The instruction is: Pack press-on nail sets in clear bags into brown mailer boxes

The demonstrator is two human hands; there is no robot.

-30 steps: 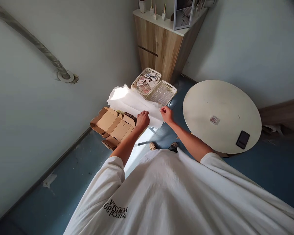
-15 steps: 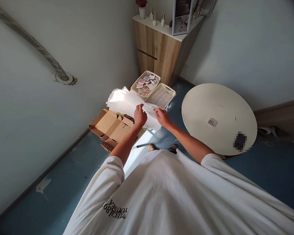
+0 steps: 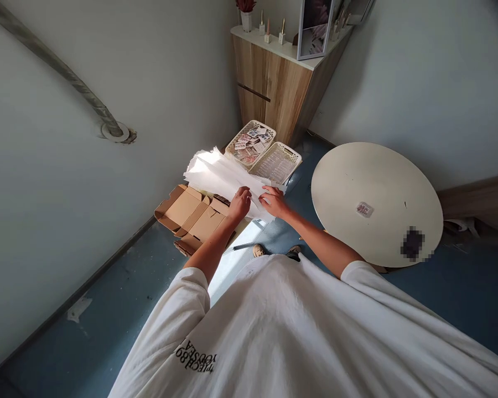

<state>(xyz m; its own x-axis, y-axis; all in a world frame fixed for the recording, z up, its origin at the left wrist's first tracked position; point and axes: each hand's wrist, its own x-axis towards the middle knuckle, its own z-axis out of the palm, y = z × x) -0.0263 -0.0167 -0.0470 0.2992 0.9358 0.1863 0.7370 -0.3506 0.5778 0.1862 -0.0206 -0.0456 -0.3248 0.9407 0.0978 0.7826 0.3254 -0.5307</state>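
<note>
White paper sheets [image 3: 216,171] lie in a loose, fanned pile, with strong sunlight on the far left part. Over the near edge of the pile, my left hand [image 3: 239,203] has its fingers bent together on the paper. Close to its right, my right hand [image 3: 274,202] rests on the sheets with the fingers apart and pointing left. A narrow strip of paper shows between the two hands. Flattened brown cardboard boxes [image 3: 195,213] lie beside the pile, left of my left forearm.
Behind the paper stand a basket [image 3: 232,145] of small printed cards and a second basket [image 3: 297,160] holding clear plastic pieces. A round white table [image 3: 357,171] at right bears a small clear pack [image 3: 364,209] and a blurred dark object. A wooden cabinet [image 3: 274,77] fills the corner.
Both hands have come down a little onto the paper. The left hand has shifted slightly right, nearer the right hand. The whole view has moved slightly.
</note>
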